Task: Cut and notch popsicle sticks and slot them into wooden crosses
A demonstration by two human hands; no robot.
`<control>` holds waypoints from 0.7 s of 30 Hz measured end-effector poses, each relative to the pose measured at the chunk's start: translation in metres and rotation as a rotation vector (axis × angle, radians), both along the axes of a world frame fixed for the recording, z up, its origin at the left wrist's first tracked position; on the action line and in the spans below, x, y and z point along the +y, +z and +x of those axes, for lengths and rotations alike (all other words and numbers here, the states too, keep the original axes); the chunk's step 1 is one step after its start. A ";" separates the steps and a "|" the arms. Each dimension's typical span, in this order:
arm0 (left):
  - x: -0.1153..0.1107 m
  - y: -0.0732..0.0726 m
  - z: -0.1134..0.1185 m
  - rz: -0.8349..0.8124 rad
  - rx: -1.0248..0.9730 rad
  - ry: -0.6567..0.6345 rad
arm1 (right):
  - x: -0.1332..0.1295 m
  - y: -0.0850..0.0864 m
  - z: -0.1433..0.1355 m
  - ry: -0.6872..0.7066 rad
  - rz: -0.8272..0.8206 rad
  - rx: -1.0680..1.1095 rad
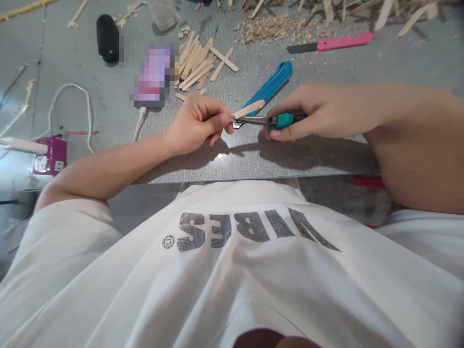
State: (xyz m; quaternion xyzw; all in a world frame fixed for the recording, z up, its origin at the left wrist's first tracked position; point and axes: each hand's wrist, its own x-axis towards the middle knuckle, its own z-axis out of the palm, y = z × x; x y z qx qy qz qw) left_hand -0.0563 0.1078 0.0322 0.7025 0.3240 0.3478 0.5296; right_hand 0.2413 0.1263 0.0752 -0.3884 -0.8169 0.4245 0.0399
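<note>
Between the thumb and fingers of my left hand (203, 121) is one end of a wooden craft stick (252, 109), its rounded end pointing up and right. My right hand (315, 113) is closed round a pair of pliers (284, 120) with teal and black handles. Their slim metal jaws reach left to the stick, close by my left fingertips; whether they grip it is hard to make out. A blue utility knife (273, 86) lies slantwise on the table just behind the stick, with its metal tip under the pliers' jaws.
A pile of craft sticks (195, 63) lies beyond my left hand, beside a phone (154, 77) on a white cable (139, 124). Farther back are a pink-handled blade (344, 42), wood shavings (279, 29) and a black case (108, 38). A purple power adapter (50, 155) sits at left.
</note>
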 end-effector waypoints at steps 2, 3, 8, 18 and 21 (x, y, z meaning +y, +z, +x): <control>-0.001 0.002 -0.001 -0.011 0.010 -0.015 | 0.000 0.002 0.001 0.053 -0.025 -0.086; -0.001 0.004 -0.001 -0.018 0.015 -0.020 | 0.001 0.003 0.002 0.078 -0.030 -0.106; -0.004 0.009 0.000 -0.049 -0.008 -0.005 | -0.001 0.008 0.001 0.074 0.057 -0.074; -0.007 0.010 0.004 -0.151 -0.131 -0.044 | -0.009 0.010 -0.007 0.051 0.057 -0.073; -0.006 0.006 0.007 -0.109 -0.217 -0.103 | -0.004 0.008 -0.005 0.081 0.028 -0.012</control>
